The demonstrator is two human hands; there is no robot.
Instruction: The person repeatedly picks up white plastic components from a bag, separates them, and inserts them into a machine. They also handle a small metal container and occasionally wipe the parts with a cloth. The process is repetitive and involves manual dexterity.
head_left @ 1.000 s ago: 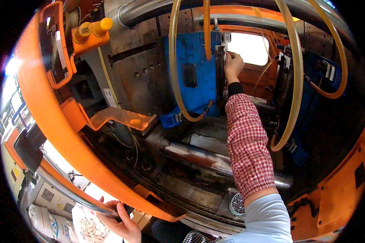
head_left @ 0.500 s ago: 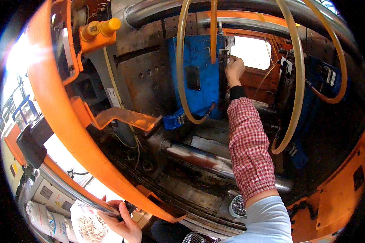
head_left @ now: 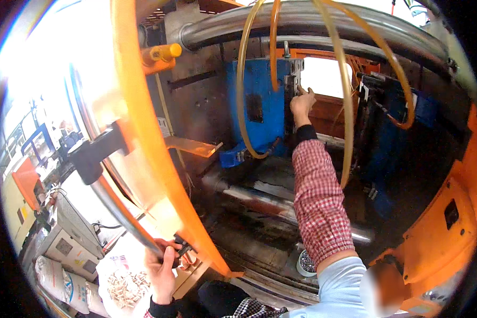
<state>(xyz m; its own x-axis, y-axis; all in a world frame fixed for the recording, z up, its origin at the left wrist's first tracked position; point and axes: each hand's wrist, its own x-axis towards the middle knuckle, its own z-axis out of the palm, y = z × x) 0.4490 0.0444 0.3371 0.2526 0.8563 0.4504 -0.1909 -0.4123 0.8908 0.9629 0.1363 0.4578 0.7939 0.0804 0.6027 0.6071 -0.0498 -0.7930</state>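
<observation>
My right hand (head_left: 303, 105) reaches deep into the machine, beside the inner face of a blue mould block (head_left: 267, 106). Its index finger stretches toward the block's dark metal edge, and the thumb stands apart. Nothing shows in that hand; whether the fingertip touches the metal I cannot tell. Low on the left, my left hand (head_left: 163, 269) is wrapped round the lower end of a chrome door bar (head_left: 123, 220). A black latch (head_left: 183, 245) sits by its fingers, on the orange door (head_left: 156, 159).
Clear hoses (head_left: 242, 90) loop down before the mould. A second blue mould half (head_left: 384, 143) stands right. A tub of small metal parts (head_left: 306, 262) lies below my right arm. Left of my left hand is a bag of pale pieces (head_left: 124, 289); thick steel rods (head_left: 312, 24) cross above.
The view has shifted, and the orange door stands farther right in it. My left hand has come along with the bar. My right index finger has straightened beside the mould edge.
</observation>
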